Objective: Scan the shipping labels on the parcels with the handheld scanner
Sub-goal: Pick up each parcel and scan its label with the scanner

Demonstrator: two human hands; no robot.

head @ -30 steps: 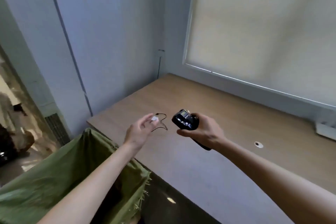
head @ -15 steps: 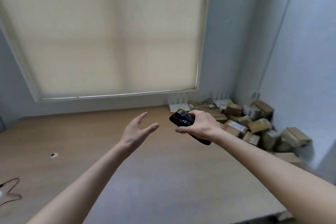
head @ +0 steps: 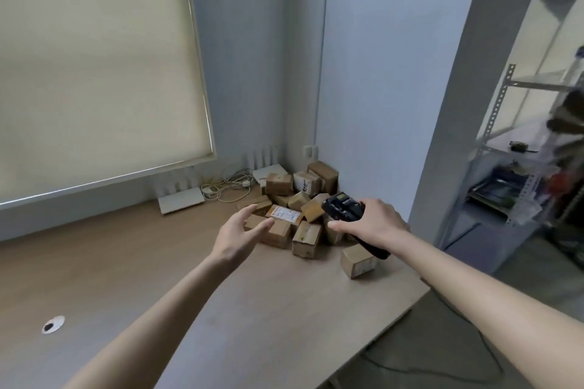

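Scanner [head: 343, 207] gripped in right hand [head: 373, 224], aimed toward parcels [head: 294, 215] heaped in desk's [head: 126, 262] far right corner; left hand [head: 240, 230], fingers spread, reaches to pick one.

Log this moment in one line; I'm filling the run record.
right hand: grips scanner | left hand: open, reaching toward parcels | table: parcels piled in corner

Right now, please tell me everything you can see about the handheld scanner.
The handheld scanner is black, apparently plastic, with a small screen on its top face and a handle running down past the wrist. The right hand grips it, fingers curled round the handle. It hangs tilted above the heap of cardboard parcels in the desk's corner, touching none.
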